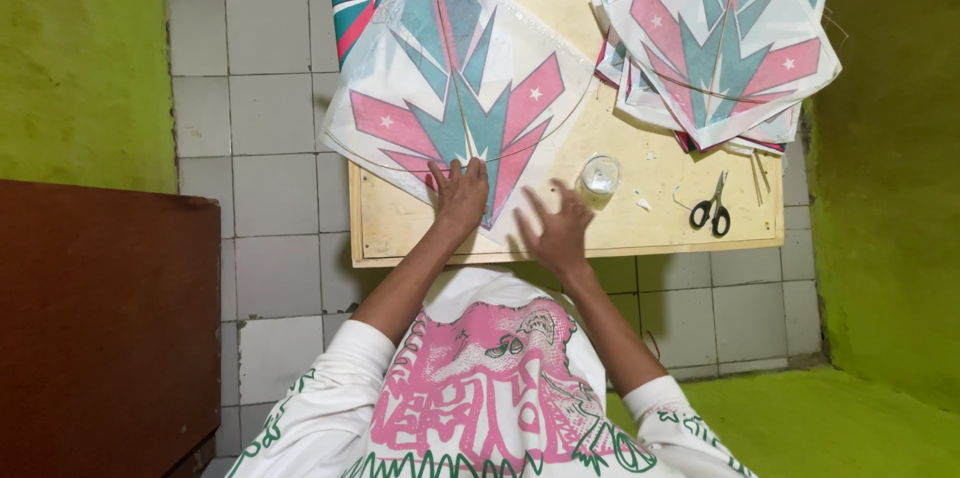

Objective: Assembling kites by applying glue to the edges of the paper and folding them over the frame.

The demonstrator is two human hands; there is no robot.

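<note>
Brown cabinet (105,328) by the tiled floor, pink and teal paper kite (455,103) flat on the wooden bench (660,213), left hand (462,195) pressing its bottom tip with flat fingers, right hand (555,228) spread wide just beside it, small glass jar (601,176), black scissors (712,210), stack of kites (720,38) at the far corner

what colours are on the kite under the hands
The white paper kite has teal and pink spiky shapes with small white stars; head view.

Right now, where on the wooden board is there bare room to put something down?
Bare wood shows on the board at its near left corner, left of the left hand, and in a strip between the glass cup and the scissors. It is crowded under the kite that both hands press, the right hand included, and at the far right kite stack.
</note>
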